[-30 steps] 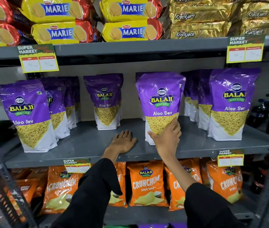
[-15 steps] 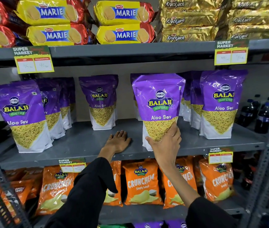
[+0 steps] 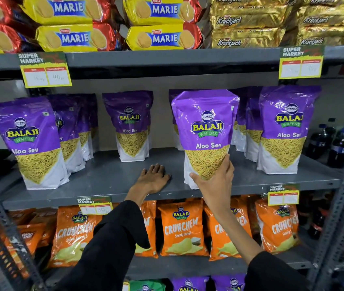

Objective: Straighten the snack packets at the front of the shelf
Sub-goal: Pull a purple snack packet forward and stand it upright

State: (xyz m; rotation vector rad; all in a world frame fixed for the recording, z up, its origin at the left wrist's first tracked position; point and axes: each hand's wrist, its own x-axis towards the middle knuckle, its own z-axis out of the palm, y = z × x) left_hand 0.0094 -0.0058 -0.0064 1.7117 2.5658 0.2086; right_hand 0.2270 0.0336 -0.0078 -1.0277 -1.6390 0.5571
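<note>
A purple Aloo Sev packet (image 3: pixel 205 133) is held near its bottom by the right hand (image 3: pixel 215 183). The grip of this hand is clamped on the packet, with the thumb on the left side and the fingers (image 3: pixel 228 166) wrapped round the right side. The packet is kept upright at the front edge of the grey middle shelf (image 3: pixel 108 175). Whether its bottom touches the shelf cannot be told.

The left hand (image 3: pixel 153 178) is laid flat on the bare shelf, just left of the packet. Its fingers are spread apart and nothing is held in it. Black sleeves are worn on both arms.

More purple packets are seen on the same shelf. One (image 3: pixel 31 143) is stood at the front on the far left, one (image 3: pixel 132 124) is set further back in the middle, and one (image 3: pixel 286 129) is stood at the right. Orange Crunchem bags (image 3: pixel 182 227) are kept on the shelf below. Yellow Marie packs (image 3: pixel 158 24) are stacked on the shelf above.
</note>
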